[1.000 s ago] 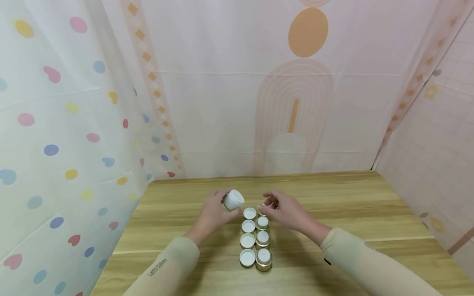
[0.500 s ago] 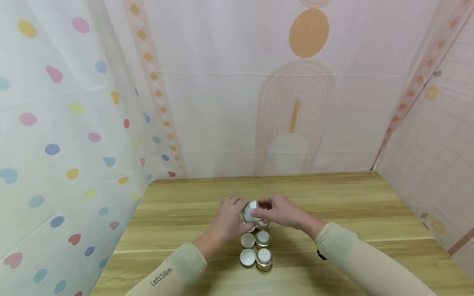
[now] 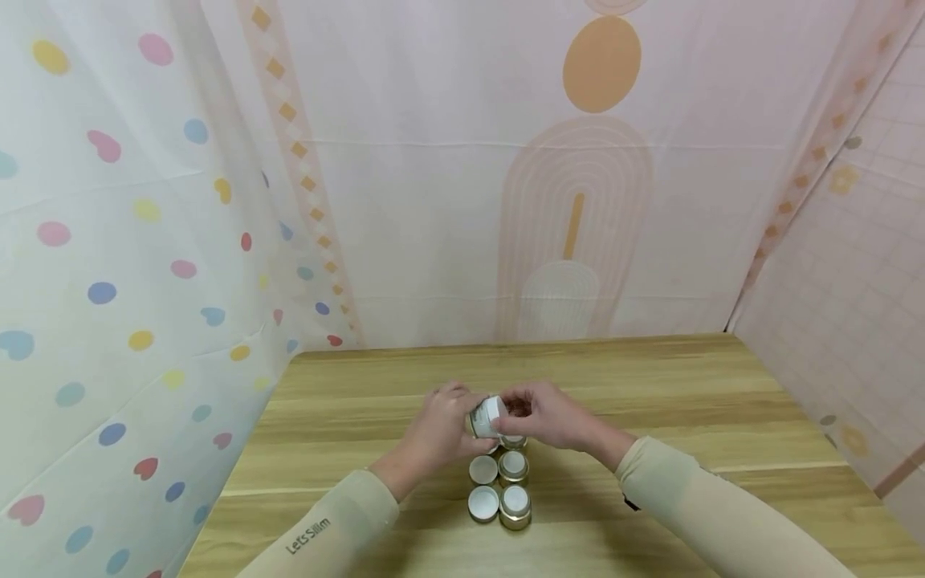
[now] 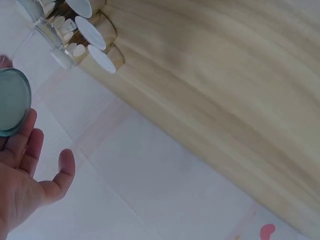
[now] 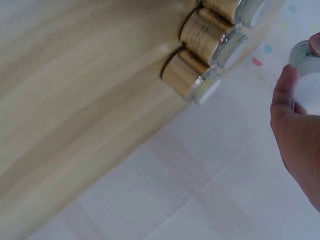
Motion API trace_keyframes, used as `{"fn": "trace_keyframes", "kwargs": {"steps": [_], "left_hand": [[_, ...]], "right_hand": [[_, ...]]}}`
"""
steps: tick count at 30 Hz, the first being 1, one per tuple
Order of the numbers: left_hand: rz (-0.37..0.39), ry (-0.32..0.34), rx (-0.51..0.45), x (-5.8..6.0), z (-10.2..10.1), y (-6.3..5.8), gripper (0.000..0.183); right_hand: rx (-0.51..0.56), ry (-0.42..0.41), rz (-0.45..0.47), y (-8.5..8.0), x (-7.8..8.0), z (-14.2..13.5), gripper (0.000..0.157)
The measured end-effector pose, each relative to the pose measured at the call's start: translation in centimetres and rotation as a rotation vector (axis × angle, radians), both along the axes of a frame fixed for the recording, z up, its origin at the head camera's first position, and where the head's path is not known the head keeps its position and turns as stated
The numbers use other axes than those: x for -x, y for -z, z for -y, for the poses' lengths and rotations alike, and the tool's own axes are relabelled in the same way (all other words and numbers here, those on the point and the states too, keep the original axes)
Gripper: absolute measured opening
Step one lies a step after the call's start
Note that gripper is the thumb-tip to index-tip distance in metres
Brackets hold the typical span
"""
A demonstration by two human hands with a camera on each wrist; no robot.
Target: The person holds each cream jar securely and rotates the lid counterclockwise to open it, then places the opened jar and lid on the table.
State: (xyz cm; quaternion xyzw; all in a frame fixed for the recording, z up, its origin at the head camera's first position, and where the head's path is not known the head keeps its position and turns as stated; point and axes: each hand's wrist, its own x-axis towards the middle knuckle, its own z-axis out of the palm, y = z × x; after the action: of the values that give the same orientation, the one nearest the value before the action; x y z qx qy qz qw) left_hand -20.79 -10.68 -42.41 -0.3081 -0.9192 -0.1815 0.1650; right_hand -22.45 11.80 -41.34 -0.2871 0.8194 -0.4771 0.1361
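Observation:
Over the back end of two rows of jars and lids, my left hand [image 3: 433,429] holds a small jar [image 3: 482,419] tilted, its lid end to the right. The jar's round greenish base [image 4: 14,100] faces the left wrist camera. My right hand [image 3: 552,417] grips the jar's white lid [image 3: 497,408] between thumb and fingers. In the right wrist view the lid [image 5: 309,95] partly leaves the frame. Below the hands stand gold jars [image 3: 515,514] with white tops. Beside them lie round lids [image 3: 483,503], white inside up. The hands hide the rows' far ends.
A wood-grain table [image 3: 650,385] carries everything. Its back edge meets a pale patterned curtain [image 3: 433,201], and a dotted curtain [image 3: 144,265] hangs along the left. In the right wrist view several gold jars [image 5: 182,75] stand in a row near the table edge.
My left hand has brought the jar rightward to my right hand, which has come off the farthest gold jar and taken hold of the lid. Over the last half second the jar's tilt has shifted slightly.

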Motion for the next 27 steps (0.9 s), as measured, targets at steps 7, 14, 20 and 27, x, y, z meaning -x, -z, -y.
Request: {"fn": "trace_keyframes", "kwargs": {"steps": [7,14,20,27], "left_hand": [[0.003,-0.031,-0.028,0.19,0.36,0.34,0.054],[0.022,-0.079,-0.018,0.03,0.25,0.31,0.057],[0.023,-0.093,-0.004,0.16,0.15,0.28,0.06],[0.051,-0.09,0.005,0.16,0.08,0.23,0.058]], "right_hand": [[-0.072,-0.033,-0.115,-0.23,0.15,0.16,0.055],[-0.155,0.048,-0.1,-0.59,0.46,0.44,0.044],[-0.118,0.026,-0.045,-0.68,0.55,0.25,0.061],[-0.102,0.018,-0.002,-0.47,0.56,0.37,0.053]]}}
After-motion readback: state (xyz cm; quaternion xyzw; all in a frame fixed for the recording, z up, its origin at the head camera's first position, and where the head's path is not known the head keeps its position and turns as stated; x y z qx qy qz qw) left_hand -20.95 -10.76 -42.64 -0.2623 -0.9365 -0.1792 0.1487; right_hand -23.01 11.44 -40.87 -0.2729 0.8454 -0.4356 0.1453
